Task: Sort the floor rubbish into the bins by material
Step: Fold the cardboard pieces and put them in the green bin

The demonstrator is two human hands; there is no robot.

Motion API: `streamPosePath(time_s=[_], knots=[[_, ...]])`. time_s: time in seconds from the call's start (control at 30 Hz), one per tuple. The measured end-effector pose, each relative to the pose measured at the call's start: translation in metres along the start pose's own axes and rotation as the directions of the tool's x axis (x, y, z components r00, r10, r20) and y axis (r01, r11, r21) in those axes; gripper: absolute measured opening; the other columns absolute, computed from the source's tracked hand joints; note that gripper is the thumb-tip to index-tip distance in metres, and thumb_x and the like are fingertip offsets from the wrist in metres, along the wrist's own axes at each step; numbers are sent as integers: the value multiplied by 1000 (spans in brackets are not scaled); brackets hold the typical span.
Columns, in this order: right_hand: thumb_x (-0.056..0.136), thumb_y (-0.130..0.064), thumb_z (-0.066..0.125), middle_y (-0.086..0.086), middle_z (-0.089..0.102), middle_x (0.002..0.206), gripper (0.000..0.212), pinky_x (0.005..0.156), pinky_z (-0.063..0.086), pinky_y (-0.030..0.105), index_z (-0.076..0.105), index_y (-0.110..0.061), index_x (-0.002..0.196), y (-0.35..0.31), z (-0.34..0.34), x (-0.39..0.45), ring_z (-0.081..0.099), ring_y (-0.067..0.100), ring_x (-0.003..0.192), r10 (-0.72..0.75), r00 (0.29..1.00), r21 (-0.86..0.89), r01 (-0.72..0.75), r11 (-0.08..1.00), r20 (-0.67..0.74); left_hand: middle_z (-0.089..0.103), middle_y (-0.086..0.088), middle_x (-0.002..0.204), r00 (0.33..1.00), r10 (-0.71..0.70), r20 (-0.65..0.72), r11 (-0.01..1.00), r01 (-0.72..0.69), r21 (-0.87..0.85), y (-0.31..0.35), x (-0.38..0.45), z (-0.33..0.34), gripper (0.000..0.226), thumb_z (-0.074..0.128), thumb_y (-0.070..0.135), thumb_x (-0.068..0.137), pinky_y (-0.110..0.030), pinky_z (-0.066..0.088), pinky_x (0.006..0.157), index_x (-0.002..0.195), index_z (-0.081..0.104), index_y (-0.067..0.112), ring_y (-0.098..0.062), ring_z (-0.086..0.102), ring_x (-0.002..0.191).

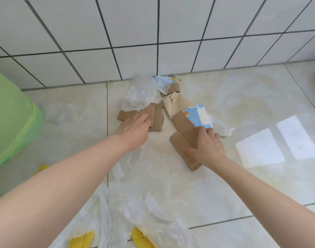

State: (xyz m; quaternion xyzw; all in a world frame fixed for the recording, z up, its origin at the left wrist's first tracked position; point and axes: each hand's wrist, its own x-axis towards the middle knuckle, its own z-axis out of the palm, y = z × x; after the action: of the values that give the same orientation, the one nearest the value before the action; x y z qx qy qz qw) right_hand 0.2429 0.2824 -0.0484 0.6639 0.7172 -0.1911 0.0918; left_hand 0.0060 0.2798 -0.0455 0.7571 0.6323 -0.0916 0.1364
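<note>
Cardboard lies in two loose stacks near the middle of the frame, at the foot of the white tiled wall point(153, 33). The left hand point(134, 132) reaches onto the left cardboard stack point(155, 116), its fingers curled down over the near edge of the strips; whether they have closed on a piece I cannot tell, since the knuckles hide the tips. The right hand point(207, 147) rests on the right cardboard stack point(182, 133), thumb spread to the left along the lower strip and fingers laid fairly straight over the top one, pressing rather than pinching.

Thin clear plastic film point(141, 93) drapes over the far end of the left stack, and a torn blue-and-white carton piece point(199, 116) overlaps the right stack just beyond the fingertips. More clear film point(147, 215) and yellow foam netting point(141, 238) lie at the bottom of the frame. A bin lined with a green bag point(11, 122) stands at the left edge.

The likely slip, as I judge it, is mixed material: if either stack is lifted as it lies, the film or the coated carton piece could ride along into the paper bin. The strips are only loosely stacked, so a shallow grip might fan them out and drop some back on the glossy floor tiles point(260, 97). Film near the person could also slide if stepped on.
</note>
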Motion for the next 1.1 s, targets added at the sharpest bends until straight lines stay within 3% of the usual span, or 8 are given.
streamPosePath(time_s=[0.17, 0.33, 0.47, 0.67, 0.8, 0.93, 1.03, 1.1], knots=[[72, -49, 74, 9, 38, 122, 89, 85, 43, 38, 25, -16, 139, -8, 14, 3, 44, 31, 108, -4, 1000, -52, 3, 999, -23, 6, -5, 160, 988, -79, 132, 997, 81, -10, -11, 34, -2, 72, 52, 29, 91, -46, 25, 114, 150, 16, 11, -26, 6, 147], [79, -37, 70, 7, 44, 117, 80, 81, 42, 37, 20, -18, 139, -17, 14, 6, 47, 28, 107, -75, 996, -74, 77, 994, 40, -1, 4, 161, 969, -139, 206, 990, 141, 3, -31, 51, 3, 110, 69, 47, 76, -50, 11, 118, 152, -6, 19, -30, 4, 146], [81, -29, 69, 4, 46, 111, 65, 76, 38, 37, 29, -20, 130, -22, 14, 1, 50, 27, 103, -132, 986, -83, 141, 987, 105, 14, -2, 152, 963, -151, 224, 985, 165, -49, -40, 50, 6, 119, 78, 51, 64, -50, 17, 116, 152, 3, 21, -27, 12, 144], [81, -21, 63, 0, 43, 97, 43, 74, 37, 38, 36, -19, 115, -26, 22, -18, 45, 26, 88, -190, 954, -27, 202, 979, 230, 30, -4, 133, 973, -108, 205, 994, 110, 0, -33, 7, 20, 110, 77, 56, 60, -45, 30, 109, 147, 21, 18, -27, 34, 129], [80, -17, 57, -1, 47, 90, 19, 71, 34, 35, 47, -20, 96, -20, 27, -33, 54, 28, 94, -224, 931, -1, 234, 972, 287, 34, -1, 127, 978, -71, 196, 997, 71, 7, -28, -29, 32, 109, 80, 56, 53, -38, 30, 108, 142, 29, 19, -24, 40, 123], [76, -22, 67, -8, 51, 67, 21, 57, 43, 25, 50, -22, 64, -11, 16, -45, 55, 17, 72, -211, 919, 298, 110, 948, 333, 35, 1, 122, 971, -144, 190, 979, 167, -113, -36, -54, 27, 108, 79, 64, 47, -38, 34, 105, 137, 35, 23, -22, 45, 117], [79, -22, 73, -11, 67, 71, 5, 46, 43, 12, 69, -21, 83, 0, -11, -48, 62, 4, 61, -108, 939, 636, -134, 760, 327, 33, -1, 115, 966, -236, 108, 956, 251, -151, -40, -65, 12, 108, 78, 69, 41, -42, 39, 99, 128, 35, 22, -26, 47, 110], [81, -22, 73, -8, 74, 81, 11, 56, 51, 16, 71, -21, 92, 10, -27, -44, 69, 8, 71, -42, 951, 744, -211, 634, 306, 31, -1, 115, 954, -291, 76, 917, 301, -261, -41, -68, 0, 112, 79, 70, 42, -42, 40, 98, 131, 31, 22, -27, 48, 110]])
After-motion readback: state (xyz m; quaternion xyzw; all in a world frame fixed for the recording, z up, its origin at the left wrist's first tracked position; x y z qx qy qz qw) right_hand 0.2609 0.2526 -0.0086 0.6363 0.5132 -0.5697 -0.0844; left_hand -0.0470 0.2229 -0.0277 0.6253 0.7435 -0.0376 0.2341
